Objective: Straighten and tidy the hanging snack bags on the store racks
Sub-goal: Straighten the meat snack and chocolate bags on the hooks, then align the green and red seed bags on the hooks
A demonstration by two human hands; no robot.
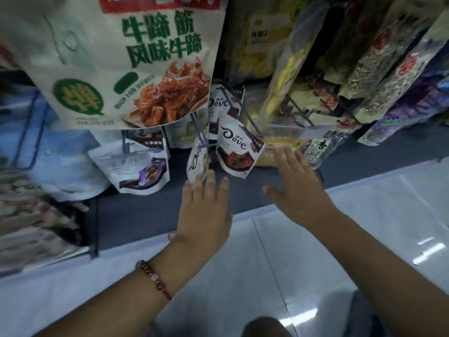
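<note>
Store aisle, glossy pale tile floor (315, 251), dark base plinth (150, 215) under wire peg racks packed with hanging snack bags. Big cream bag with green lettering and a braised-meat photo (126, 62) hangs closest to camera, upper left, covering the pegs behind it. Below it: white chocolate pouch with purple candy print (138, 166), then 3 Dove pouches; the front Dove pouch (239, 152) hangs tilted, the narrow one at its left (197, 159) is turned nearly edge-on. Yellow snack bag (279, 98) hangs right of them, seed bags (379, 69) further right, all slanted. Left hand (205, 210), bead bracelet (155, 280) on wrist, fingers straight and spread, gripping nothing, fingertips at the bottom of the edge-on Dove pouch. Right hand (298, 190) flat, fingers extended, holding nothing, fingertips at the yellow bag's lower edge; actual contact, can't tell for either hand.
</note>
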